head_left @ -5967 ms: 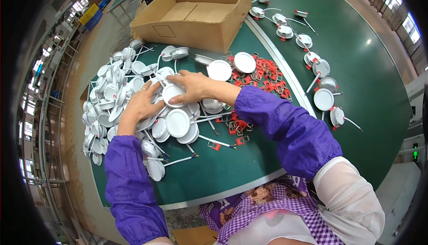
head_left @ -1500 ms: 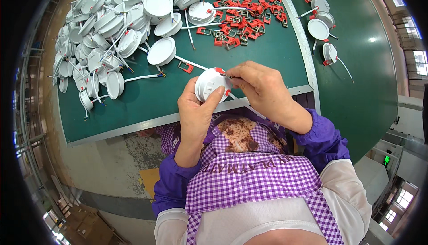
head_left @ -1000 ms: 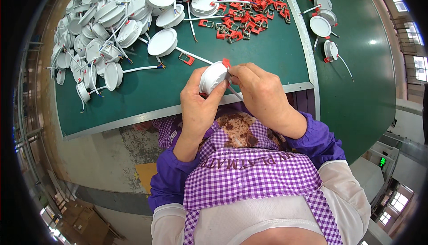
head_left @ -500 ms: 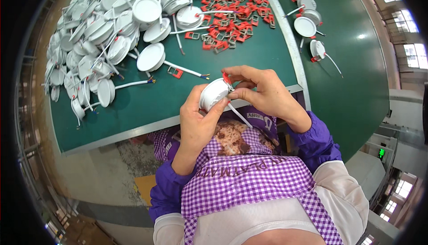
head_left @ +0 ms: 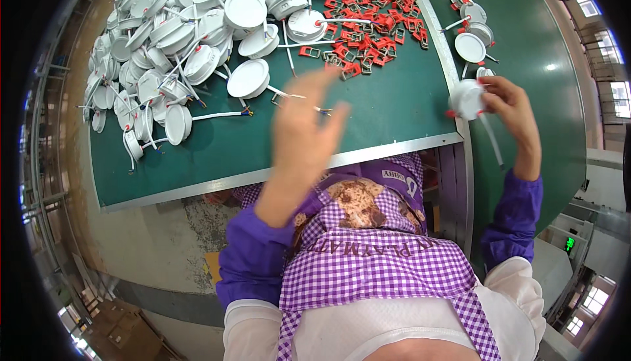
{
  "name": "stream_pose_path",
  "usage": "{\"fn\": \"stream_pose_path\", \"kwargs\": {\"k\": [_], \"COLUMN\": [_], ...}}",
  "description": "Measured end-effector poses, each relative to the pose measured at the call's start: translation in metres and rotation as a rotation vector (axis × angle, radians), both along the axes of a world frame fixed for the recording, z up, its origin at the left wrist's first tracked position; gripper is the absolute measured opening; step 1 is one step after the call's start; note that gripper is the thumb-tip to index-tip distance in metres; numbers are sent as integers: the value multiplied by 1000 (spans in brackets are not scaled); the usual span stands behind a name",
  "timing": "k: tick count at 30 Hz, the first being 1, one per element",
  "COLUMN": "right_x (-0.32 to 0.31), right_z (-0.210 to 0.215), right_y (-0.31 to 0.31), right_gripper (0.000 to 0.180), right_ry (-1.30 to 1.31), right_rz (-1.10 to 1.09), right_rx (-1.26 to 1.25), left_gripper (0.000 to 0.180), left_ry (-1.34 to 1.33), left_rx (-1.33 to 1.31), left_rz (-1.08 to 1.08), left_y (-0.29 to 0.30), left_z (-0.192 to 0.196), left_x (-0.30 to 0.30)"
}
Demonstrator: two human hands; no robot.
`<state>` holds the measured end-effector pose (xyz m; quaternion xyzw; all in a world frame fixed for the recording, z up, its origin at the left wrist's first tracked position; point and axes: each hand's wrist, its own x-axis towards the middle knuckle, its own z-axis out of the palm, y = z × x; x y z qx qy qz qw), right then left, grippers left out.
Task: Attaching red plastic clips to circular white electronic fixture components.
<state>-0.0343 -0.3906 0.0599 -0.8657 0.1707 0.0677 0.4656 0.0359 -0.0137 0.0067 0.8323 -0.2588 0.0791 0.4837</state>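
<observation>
My right hand [head_left: 511, 108] holds a round white lamp fitting [head_left: 467, 98] with red clips and a trailing white wire, out at the right over the table's edge strip. My left hand [head_left: 306, 131] is raised above the green table [head_left: 394, 108], blurred, fingers spread and holding nothing. Nearest to it lie a single white lamp disc [head_left: 248, 78] with its wire and a heap of red spring clips [head_left: 368, 29]. A large pile of white lamp fittings [head_left: 164, 52] with wires covers the table's left part.
A green conveyor belt [head_left: 532, 45] runs along the right, carrying several finished white fittings [head_left: 470, 46]. The table's metal front edge [head_left: 276, 174] lies just before my purple checked apron. Concrete floor shows below at the left.
Both hands held one fitting together in front of me. Now my right hand has carried it off to the right toward the belt, and my left hand has let go and lifted toward the table.
</observation>
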Motion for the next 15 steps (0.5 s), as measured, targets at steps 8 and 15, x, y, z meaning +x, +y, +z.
{"fn": "stream_pose_path", "kwargs": {"k": [8, 15], "right_x": [20, 58], "right_z": [3, -60], "right_y": [79, 262], "right_gripper": [33, 17], "right_ry": [-428, -594], "right_rz": [84, 655], "right_rx": [-611, -385], "left_gripper": [53, 41], "left_ry": [-260, -282], "left_rx": [668, 409], "left_rz": [296, 390], "left_y": [74, 89], "left_z": [-28, -16], "left_x": [52, 53]}}
